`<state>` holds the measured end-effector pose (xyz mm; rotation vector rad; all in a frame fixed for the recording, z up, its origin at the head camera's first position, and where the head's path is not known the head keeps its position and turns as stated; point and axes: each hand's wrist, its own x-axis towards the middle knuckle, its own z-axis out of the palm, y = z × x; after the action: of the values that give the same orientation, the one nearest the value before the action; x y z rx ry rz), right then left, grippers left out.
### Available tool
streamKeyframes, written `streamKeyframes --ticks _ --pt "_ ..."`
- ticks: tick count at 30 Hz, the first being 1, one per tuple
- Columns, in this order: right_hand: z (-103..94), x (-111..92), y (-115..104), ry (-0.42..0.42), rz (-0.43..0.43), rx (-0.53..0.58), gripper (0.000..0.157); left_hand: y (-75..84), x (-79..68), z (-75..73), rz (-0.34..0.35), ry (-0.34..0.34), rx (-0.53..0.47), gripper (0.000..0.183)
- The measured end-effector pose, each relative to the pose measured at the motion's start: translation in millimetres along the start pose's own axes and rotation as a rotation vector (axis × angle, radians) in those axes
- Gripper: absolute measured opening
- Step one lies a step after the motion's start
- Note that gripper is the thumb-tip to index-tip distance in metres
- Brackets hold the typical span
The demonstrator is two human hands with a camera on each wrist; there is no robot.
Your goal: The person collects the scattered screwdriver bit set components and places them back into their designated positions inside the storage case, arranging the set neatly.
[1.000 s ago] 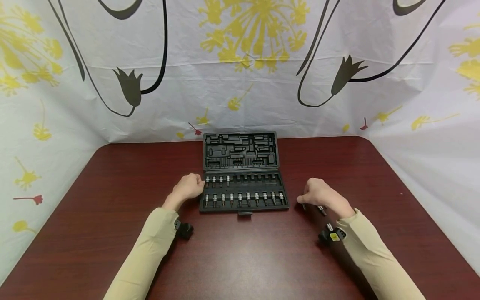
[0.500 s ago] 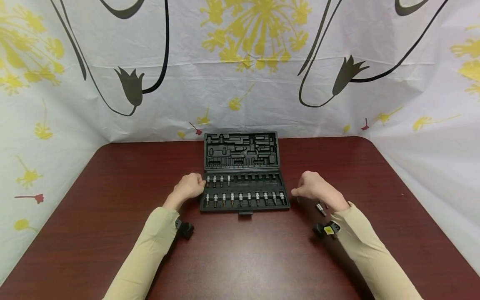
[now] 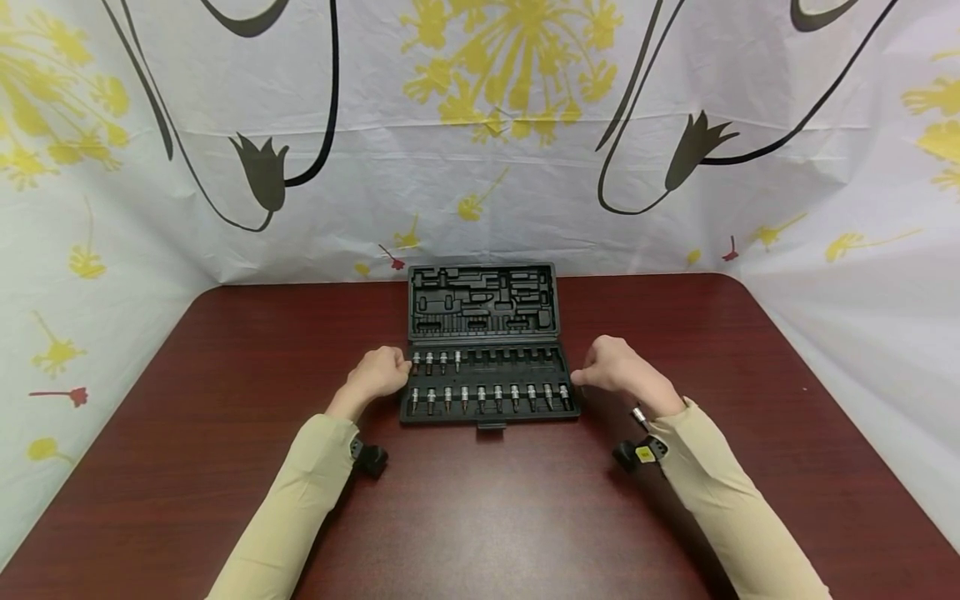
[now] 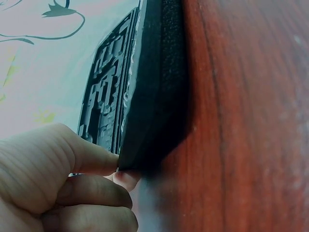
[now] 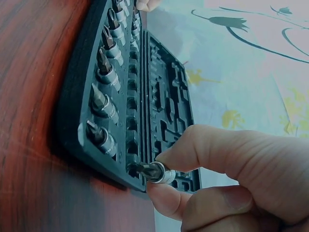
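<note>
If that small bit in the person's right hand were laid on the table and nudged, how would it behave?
The bit would probably roll on the table, as its collar looks round. It should feel stiff and fairly heavy for its size, since it appears to be metal. The shiny collar could be slightly slippery.

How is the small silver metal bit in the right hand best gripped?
Probably pinch its round silver collar, from the end opposite the slim dark tip: the collar is wider, and the tip points away from the right hand.
</note>
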<state>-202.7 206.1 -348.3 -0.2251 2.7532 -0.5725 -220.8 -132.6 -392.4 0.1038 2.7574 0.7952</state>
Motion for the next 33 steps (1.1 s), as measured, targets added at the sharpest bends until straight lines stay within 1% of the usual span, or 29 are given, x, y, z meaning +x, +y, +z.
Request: streamKeyframes --ticks 3,6,12,21,24,29,33 --pt "-0.3 1 -3 0.0 -0.01 0.012 0.029 0.0 0.0 -0.1 0.001 -0.003 -0.004 0.037" --pt "-0.2 3 -5 0.005 -0.016 0.028 0.035 0.0 -0.2 -0.1 0.001 -0.008 -0.01 0.037" --pt "-0.2 7 -11 -0.002 -0.01 0.044 0.041 0.4 -0.3 0.2 -0.011 -0.013 -0.015 0.037" --pt "0.4 14 -23 -0.002 -0.028 0.05 0.048 0.3 0.1 1.0 -0.015 0.001 0.0 0.037" --pt "0.8 16 -26 0.0 -0.035 0.059 0.048 0.3 0.0 1.2 -0.016 0.003 -0.001 0.037" --pt "0.1 20 -32 -0.025 -0.023 0.078 0.045 0.6 -0.2 1.1 -0.023 0.004 -0.005 0.037" --pt "1.1 23 -37 -0.037 -0.014 0.092 0.046 0.7 -0.5 0.9 -0.02 0.002 -0.012 0.037"
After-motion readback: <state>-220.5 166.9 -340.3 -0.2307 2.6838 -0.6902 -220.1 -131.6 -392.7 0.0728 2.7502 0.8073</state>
